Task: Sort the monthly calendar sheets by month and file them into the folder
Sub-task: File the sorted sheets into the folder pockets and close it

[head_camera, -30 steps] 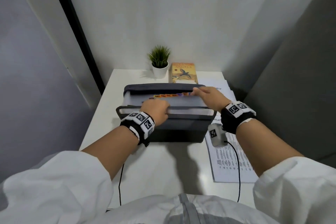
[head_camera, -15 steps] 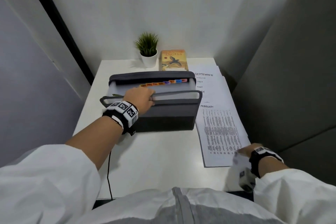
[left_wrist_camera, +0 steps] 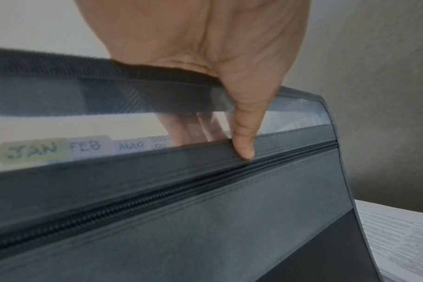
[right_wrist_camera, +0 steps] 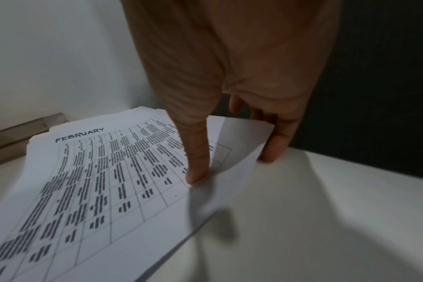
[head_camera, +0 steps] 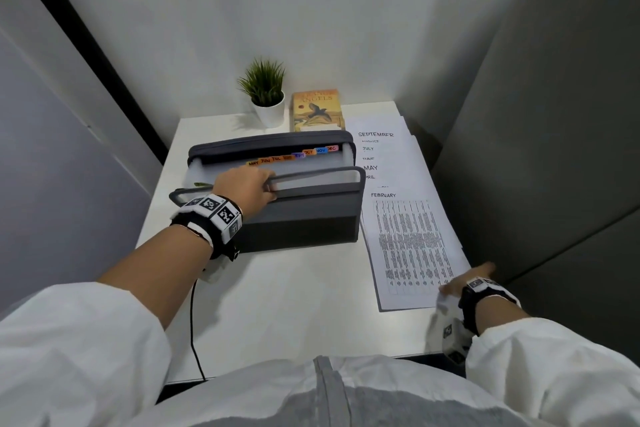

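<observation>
- L hand (head_camera: 247, 189) grips front wall of folder (head_camera: 301, 218): thumb outside by the zip, fingers curled over the rim into the pockets near the APR tab, holding the mouth open.
- Folder stands upright mid-table (head_camera: 277, 305), month tabs (head_camera: 294, 155) showing; JAN/FEB/MAR tabs visible thru the clear front in L wrist view.
- R hand (head_camera: 464, 282) at near right corner of FEBRUARY sheet (head_camera: 412, 246): thumb on top, fingers under the lifted corner, a light pinch.
- FEBRUARY sheet tops the fanned sheet stack (head_camera: 384, 149), just right of folder, at table's right edge.
- Step, I'd say: pick up FEB sheet, drop in FEB pocket.
- To do well: pinch top sheet only, check none clings below; lift w/o creasing.
- L fingers look nearer APR than FEB; prob need to shift left to spread FEB slot.
- Feed sheet short edge down, straight behind FEB tab.
</observation>
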Action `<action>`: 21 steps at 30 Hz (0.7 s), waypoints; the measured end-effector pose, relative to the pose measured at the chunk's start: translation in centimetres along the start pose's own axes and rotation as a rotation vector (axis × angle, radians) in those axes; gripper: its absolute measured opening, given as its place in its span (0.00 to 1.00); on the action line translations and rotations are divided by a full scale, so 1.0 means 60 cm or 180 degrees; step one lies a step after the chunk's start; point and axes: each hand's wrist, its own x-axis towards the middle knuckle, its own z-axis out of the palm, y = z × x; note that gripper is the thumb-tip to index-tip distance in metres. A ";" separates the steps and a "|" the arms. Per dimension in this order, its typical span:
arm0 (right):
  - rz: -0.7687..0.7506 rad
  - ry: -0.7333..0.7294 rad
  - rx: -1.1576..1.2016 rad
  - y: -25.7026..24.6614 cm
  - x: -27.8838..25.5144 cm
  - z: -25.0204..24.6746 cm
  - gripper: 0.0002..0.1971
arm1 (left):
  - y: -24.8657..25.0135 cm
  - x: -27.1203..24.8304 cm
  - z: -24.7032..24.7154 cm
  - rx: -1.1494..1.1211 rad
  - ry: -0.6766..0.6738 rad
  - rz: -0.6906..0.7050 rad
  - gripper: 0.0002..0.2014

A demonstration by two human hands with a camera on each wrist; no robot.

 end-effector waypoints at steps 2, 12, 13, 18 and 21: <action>-0.0071 0.0004 -0.0211 -0.006 -0.015 -0.004 0.51 | 0.001 0.000 0.000 -0.0013 0.0039 0.0001 0.08; -0.0902 -0.0420 -0.1290 -0.079 -0.044 -0.062 0.19 | 0.001 -0.007 -0.001 -0.0100 0.0078 0.0123 0.06; -0.0930 -0.0398 -0.1319 -0.085 -0.044 -0.064 0.20 | 0.000 -0.009 -0.001 -0.0080 0.0076 0.0173 0.05; -0.1013 -0.0439 -0.1616 -0.120 -0.059 -0.081 0.17 | -0.005 -0.019 -0.001 0.0036 -0.0091 0.0419 0.02; -0.1168 -0.0438 -0.1812 -0.144 -0.071 -0.095 0.19 | -0.007 -0.023 -0.007 -0.0042 -0.0255 0.0465 0.05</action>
